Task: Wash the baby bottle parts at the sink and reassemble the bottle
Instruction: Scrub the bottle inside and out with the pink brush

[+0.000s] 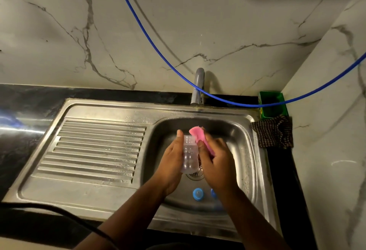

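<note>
Blue bottle parts lie on the sink floor, nearest. Above the drain, left hand grips the clear bottle; right hand pinches the pink sponge against it. Likely light, stiff, slippery wet: hold mid-body.

1 bottle, 1 sponge, 2 blue caps

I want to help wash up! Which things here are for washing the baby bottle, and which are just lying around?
For the job:
bottle, in left hand
pink sponge, in right hand
blue bottle parts
sink
tap

Just lying around:
green box
checked cloth
blue hose
</note>
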Demonstrator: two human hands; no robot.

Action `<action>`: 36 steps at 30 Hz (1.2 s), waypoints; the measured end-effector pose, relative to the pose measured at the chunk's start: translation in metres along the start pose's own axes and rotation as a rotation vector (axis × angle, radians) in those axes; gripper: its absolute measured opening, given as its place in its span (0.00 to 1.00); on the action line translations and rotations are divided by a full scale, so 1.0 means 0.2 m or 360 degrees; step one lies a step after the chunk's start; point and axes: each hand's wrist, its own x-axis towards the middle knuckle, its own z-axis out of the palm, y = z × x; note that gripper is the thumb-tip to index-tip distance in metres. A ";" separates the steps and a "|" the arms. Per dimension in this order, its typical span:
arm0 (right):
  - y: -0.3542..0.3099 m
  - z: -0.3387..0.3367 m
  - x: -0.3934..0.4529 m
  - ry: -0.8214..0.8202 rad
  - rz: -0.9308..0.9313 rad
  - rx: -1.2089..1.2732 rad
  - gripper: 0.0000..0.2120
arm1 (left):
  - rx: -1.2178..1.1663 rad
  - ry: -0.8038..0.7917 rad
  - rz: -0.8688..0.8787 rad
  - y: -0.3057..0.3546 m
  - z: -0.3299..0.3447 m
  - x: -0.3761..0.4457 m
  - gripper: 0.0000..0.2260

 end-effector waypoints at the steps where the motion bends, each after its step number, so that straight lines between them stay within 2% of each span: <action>1: -0.02 0.00 -0.01 -0.0007 -0.0036 0.0031 0.20 | -0.0024 0.0008 0.0000 0.01 0.01 -0.01 0.29; 4: -0.11 0.00 -0.13 -0.0177 -0.0360 -0.0010 0.22 | -0.0122 0.0092 0.0045 0.03 0.00 -0.01 0.26; 5: -0.10 0.00 -0.12 -0.0161 -0.0366 -0.0050 0.21 | -0.0117 0.0108 0.0044 0.03 -0.01 0.00 0.27; 8: -0.04 0.01 -0.05 0.0052 -0.0032 0.0072 0.20 | -0.0108 0.0146 0.0011 0.02 0.00 0.01 0.29; 10: -0.07 0.02 -0.08 0.0008 -0.0142 0.0148 0.21 | -0.0124 0.0191 0.0017 0.02 -0.01 0.00 0.29; 12: -0.11 0.02 -0.12 -0.0047 -0.0298 0.0130 0.24 | -0.0085 0.0096 0.0000 0.02 -0.02 0.00 0.29; 15: -0.10 0.01 -0.09 0.0079 -0.0170 0.0100 0.24 | -0.0007 -0.0028 -0.0047 0.04 0.02 -0.01 0.34; 18: -0.12 0.02 -0.16 -0.0020 -0.0342 0.0007 0.23 | 0.0014 -0.0055 -0.0015 0.04 0.04 -0.04 0.31; 19: -0.12 0.02 -0.16 -0.0019 -0.0340 -0.0006 0.23 | 0.0010 -0.0060 0.0024 0.04 0.03 -0.05 0.31; 22: -0.04 0.00 -0.06 0.0119 -0.0015 0.0031 0.20 | 0.0044 -0.0030 0.0104 0.00 0.03 -0.05 0.38; 23: -0.04 -0.01 -0.04 0.0102 -0.0025 0.0054 0.20 | 0.0017 0.0009 0.0143 0.00 0.03 -0.04 0.38; 25: -0.07 -0.04 -0.08 0.0000 -0.0191 0.0127 0.21 | -0.0079 0.0051 0.0182 0.01 0.02 -0.03 0.36; 27: -0.10 -0.05 -0.12 -0.0088 -0.0323 0.0072 0.21 | -0.0155 0.0124 0.0213 0.02 0.00 -0.01 0.31; 29: -0.05 -0.02 -0.07 0.0018 -0.0182 0.0022 0.18 | -0.0143 0.0120 0.0180 0.03 0.01 -0.01 0.28; 31: -0.03 -0.01 -0.04 0.0099 -0.0023 0.0037 0.18 | -0.0186 0.0115 0.0089 0.01 0.02 -0.02 0.31; 34: -0.09 0.00 -0.12 -0.0069 -0.0276 0.0118 0.21 | -0.0277 0.0090 -0.0023 0.01 0.00 -0.01 0.29; 36: -0.06 0.00 -0.12 -0.0088 -0.0240 0.0044 0.21 | -0.0293 0.0093 -0.0041 0.01 -0.03 0.00 0.29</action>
